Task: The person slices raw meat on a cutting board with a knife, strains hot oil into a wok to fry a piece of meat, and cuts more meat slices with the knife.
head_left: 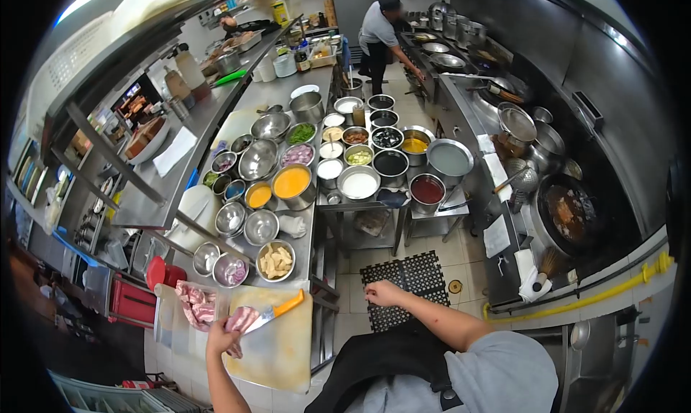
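Note:
My left hand point(220, 337) is closed on a piece of raw meat point(242, 319) above the left part of the cutting board point(281, 348). A knife with an orange handle point(289, 303) lies on the board, its blade reaching toward the meat. Just beyond my left hand, more raw meat point(196, 305) sits in a clear plastic container point(165, 309). My right hand point(384, 293) hangs away from the board, over the floor beside it, fingers curled and nothing visible in them.
Metal bowls crowd the counter ahead, including one with pale yellow pieces point(276, 261) and one with chopped onion point(231, 270). A black mat point(404, 283) covers the floor. Stoves with a wok point(568, 210) line the right. Farther off, a person point(380, 32) leans toward the stoves.

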Motion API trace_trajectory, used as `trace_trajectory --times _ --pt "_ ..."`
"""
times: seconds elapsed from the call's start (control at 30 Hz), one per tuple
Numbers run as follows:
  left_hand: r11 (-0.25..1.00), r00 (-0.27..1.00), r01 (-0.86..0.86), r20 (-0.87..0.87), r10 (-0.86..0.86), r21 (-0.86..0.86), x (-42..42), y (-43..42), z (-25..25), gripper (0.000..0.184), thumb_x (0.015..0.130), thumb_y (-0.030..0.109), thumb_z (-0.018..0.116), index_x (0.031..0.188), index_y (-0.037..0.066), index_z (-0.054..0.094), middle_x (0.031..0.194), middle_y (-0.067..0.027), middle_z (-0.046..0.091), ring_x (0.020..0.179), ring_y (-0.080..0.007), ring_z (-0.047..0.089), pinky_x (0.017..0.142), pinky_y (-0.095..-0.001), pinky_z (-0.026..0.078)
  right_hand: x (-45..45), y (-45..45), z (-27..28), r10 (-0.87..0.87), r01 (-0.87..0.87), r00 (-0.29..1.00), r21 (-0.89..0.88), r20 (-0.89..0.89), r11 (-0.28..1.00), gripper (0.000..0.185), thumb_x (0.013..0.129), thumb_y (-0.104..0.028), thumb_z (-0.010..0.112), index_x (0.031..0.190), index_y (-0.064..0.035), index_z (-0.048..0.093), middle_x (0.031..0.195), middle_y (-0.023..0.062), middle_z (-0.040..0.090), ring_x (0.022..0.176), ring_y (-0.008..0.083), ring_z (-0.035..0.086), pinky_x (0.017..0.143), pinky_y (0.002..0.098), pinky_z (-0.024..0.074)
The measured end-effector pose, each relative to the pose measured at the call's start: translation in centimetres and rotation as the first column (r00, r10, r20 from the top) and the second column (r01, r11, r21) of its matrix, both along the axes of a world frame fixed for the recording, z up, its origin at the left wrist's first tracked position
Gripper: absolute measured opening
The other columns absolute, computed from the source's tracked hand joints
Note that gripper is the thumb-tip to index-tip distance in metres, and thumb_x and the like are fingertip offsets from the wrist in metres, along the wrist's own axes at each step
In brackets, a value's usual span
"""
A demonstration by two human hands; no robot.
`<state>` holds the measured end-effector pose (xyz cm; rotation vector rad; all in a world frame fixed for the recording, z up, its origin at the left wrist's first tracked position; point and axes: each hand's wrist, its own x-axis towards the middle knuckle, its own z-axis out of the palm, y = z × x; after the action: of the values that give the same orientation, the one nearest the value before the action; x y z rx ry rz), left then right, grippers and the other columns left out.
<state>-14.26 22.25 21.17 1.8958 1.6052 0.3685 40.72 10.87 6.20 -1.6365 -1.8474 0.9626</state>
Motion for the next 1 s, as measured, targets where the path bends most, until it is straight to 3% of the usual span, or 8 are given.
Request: trace_trajectory --times 0.1,0.17,0.3,0.53,0.6,0.7,0.83,1.0 --pt "0.998 0.988 0.037 -0.149 -0.03 0.043 -0.4 2.2 0.2 0.067 0.07 0.016 0.075 0.135 0.002 0.063 0.112 -0.0202 0.074 0.1 -0.0304 0.072 0.087 -0.0396 0.057 2.4 -2.2 -2.0 -0.019 0.018 1.0 -0.121 -0.006 0.992 0.031 0.091 -0.028 0.071 0.111 -0.0039 0.073 0.093 0.0173 0.075 0.089 0.0346 0.073 0.082 0.0425 0.058" --pt "0.985 0.976 0.145 -0.176 -0.126 0.098 -5.6 6.8 -7.1 0.084 0.07 0.029 0.084 0.145 0.005 0.055 0.126 -0.022 0.069 0.117 -0.0341 0.067 0.099 -0.0434 0.054 3.9 -3.0 -2.9 0.042 -0.019 0.99 -0.166 0.134 0.986 0.028 0.091 -0.027 0.07 0.109 -0.0054 0.074 0.093 0.0177 0.075 0.088 0.0341 0.073 0.08 0.0441 0.0575" --pt "1.0 0.969 -0.008 -0.247 0.014 0.024 -1.3 6.7 -2.8 0.062 0.072 0.036 0.078 0.12 -0.002 0.069 0.108 -0.0232 0.074 0.098 -0.032 0.073 0.086 -0.0439 0.056 5.3 -4.4 -3.0 -0.007 0.031 0.992 -0.191 0.127 0.981 0.027 0.093 -0.022 0.067 0.113 -0.0038 0.073 0.101 0.0166 0.076 0.093 0.0302 0.074 0.083 0.0412 0.0579" --pt "0.994 0.976 -0.11 -0.186 0.109 0.004 0.3 6.2 -1.7 0.062 0.072 0.026 0.078 0.125 -0.004 0.066 0.111 -0.0227 0.073 0.099 -0.0327 0.071 0.089 -0.0415 0.056 7.9 -6.4 -4.2 -0.038 0.068 0.994 -0.313 0.1 0.947 0.03 0.092 -0.024 0.072 0.111 -0.002 0.073 0.098 0.0191 0.076 0.093 0.033 0.074 0.085 0.04 0.0574" --pt "0.984 0.973 -0.138 -0.203 0.113 -0.114 0.4 6.3 -2.2 0.076 0.07 0.026 0.082 0.136 -0.002 0.058 0.126 -0.0257 0.067 0.114 -0.0361 0.067 0.099 -0.0419 0.052 8.6 -6.9 -4.6 -0.049 0.082 0.993 -0.332 0.108 0.94 0.03 0.092 -0.024 0.072 0.111 -0.002 0.073 0.099 0.0191 0.076 0.094 0.0326 0.074 0.086 0.0395 0.0573" --pt "0.99 0.922 -0.028 -0.38 0.079 0.138 1.0 5.4 -2.5 0.113 0.066 0.041 0.091 0.157 0.006 0.033 0.158 -0.0291 0.037 0.141 -0.043 0.045 0.114 -0.047 0.042 9.7 -7.4 -5.0 0.015 0.048 0.987 -0.389 0.157 0.92 0.031 0.091 -0.026 0.073 0.113 -0.004 0.074 0.1 0.0174 0.076 0.095 0.0328 0.074 0.087 0.0409 0.0574" --pt "0.988 0.884 -0.139 -0.441 0.156 0.07 4.7 3.4 -0.3 0.096 0.072 0.039 0.086 0.15 0.002 0.044 0.149 -0.0303 0.048 0.134 -0.0438 0.052 0.112 -0.0469 0.044 11.3 -8.1 -7.0 0.035 0.058 0.979 -0.445 0.199 0.893 0.032 0.09 -0.029 0.072 0.113 -0.006 0.074 0.102 0.0178 0.076 0.097 0.0349 0.073 0.088 0.0426 0.0573" --pt "0.939 0.916 0.242 -0.376 -0.138 0.245 11.3 0.0 -3.3 0.079 0.08 0.022 0.079 0.152 0.01 0.048 0.155 -0.0193 0.048 0.144 -0.0406 0.043 0.115 -0.0452 0.042 14.7 -10.0 -11.9 0.157 -0.04 0.95 -0.393 0.271 0.919 0.035 0.087 -0.037 0.067 0.102 -0.0067 0.076 0.103 0.0186 0.074 0.1 0.0391 0.07 0.089 0.0481 0.0556"
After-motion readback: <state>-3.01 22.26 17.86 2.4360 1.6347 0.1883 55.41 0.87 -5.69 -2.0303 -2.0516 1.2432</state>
